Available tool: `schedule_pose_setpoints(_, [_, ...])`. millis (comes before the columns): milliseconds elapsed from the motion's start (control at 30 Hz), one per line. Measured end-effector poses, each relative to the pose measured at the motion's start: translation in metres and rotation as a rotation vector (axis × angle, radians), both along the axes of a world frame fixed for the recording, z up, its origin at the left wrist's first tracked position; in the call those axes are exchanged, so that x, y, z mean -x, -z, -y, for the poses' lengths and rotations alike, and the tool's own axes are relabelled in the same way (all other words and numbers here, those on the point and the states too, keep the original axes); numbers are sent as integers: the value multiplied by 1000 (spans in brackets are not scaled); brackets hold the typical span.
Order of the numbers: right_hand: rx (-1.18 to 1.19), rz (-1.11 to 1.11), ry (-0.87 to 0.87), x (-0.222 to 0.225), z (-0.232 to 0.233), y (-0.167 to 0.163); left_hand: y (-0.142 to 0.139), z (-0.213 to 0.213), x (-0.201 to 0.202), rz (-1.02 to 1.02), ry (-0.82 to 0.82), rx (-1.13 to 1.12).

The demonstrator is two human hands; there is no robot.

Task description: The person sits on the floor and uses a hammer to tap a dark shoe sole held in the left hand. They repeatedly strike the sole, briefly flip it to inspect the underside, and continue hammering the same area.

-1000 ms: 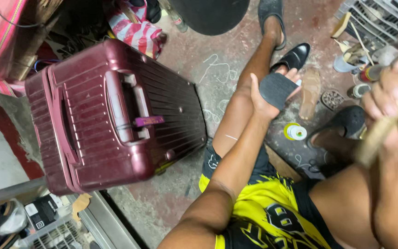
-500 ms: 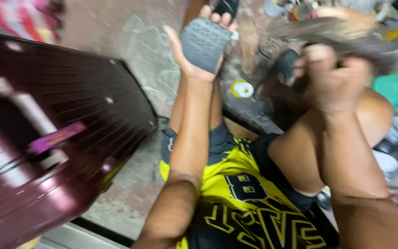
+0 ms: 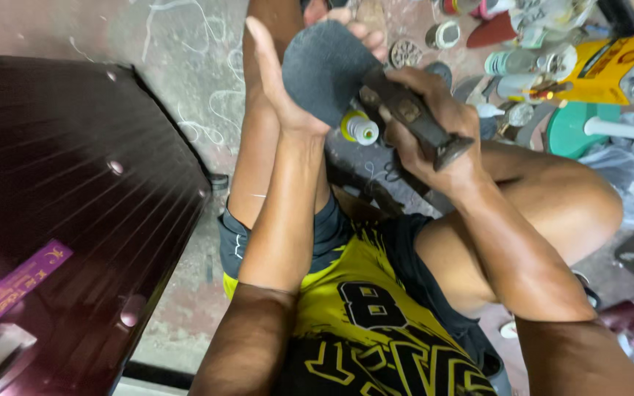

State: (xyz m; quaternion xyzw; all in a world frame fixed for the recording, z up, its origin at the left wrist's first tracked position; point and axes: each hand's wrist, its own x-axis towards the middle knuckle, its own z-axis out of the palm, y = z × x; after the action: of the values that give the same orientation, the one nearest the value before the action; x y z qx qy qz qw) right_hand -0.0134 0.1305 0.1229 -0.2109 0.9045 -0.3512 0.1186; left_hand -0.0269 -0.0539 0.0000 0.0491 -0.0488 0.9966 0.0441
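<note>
The left hand (image 3: 288, 88) cups a dark grey sole piece (image 3: 324, 70) from behind, fingers spread and thumb wrapped over its edge, so that grip is clamped on the sole; the right hand (image 3: 427, 139) is closed tight round the dark wooden handle of a tool (image 3: 416, 121), which looks like a small hammer, though the head is hidden against the sole and I cannot be sure. The sole sits at about 12 o'clock from the person's lap, held up above the knees; the tool meets it at its 4 o'clock edge.

Judging by the pose, the step in hand is working the sole with the tool, tapping or pressing it; the next move would call for a steady left grip and short, controlled strokes kept clear of the left thumb.

Counted: one sole piece; one tool; one small yellow-collared bottle (image 3: 361, 128) just below the sole; one maroon ribbed suitcase (image 3: 75, 213) at 9 o'clock on the concrete floor (image 3: 185, 81); one yellow box (image 3: 610, 66) at 2 o'clock among several small tubes and tins, too cluttered to count; one green stool (image 3: 577, 128) at 3 o'clock.
</note>
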Motion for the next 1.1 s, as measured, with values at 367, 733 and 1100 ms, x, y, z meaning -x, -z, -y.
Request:
schedule_pose_setpoints(367, [142,-93,-26,4,17,8,19,-5,-4,67,57,154])
schedule_pose_setpoints(733, [377,130,232,12,30,-14,-1,-8,-9,-39,147,51])
schedule_pose_setpoints(1100, [200,-142,-112,11,17,12,18,-11,-11,260,-41,110])
